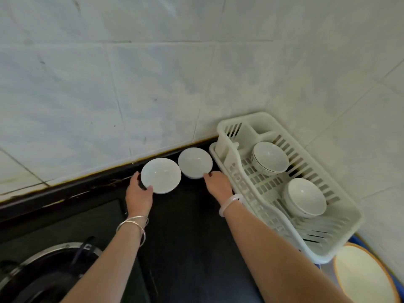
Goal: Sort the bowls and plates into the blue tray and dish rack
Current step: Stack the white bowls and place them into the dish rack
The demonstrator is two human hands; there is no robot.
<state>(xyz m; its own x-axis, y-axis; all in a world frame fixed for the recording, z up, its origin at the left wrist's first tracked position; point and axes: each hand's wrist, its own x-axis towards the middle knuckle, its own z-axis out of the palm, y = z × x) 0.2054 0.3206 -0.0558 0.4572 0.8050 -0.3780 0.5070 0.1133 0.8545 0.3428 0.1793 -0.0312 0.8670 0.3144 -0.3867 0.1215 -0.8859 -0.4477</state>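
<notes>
On the worktop (190, 228), the left bowl's (161, 175) rim is gripped by the left hand (138, 193), fingers (134, 177) curled round it; the right bowl (195, 162) beside it is pinched by the right hand (218, 184); both seem destined for the rack (262, 116), where 2 more sit.

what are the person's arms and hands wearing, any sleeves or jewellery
Both forearms are bare, no sleeves in view, and neither the left hand nor the right hand wears a glove. The left wrist carries thin silver bangles; the right wrist has one thick, pale translucent white bangle.
</notes>
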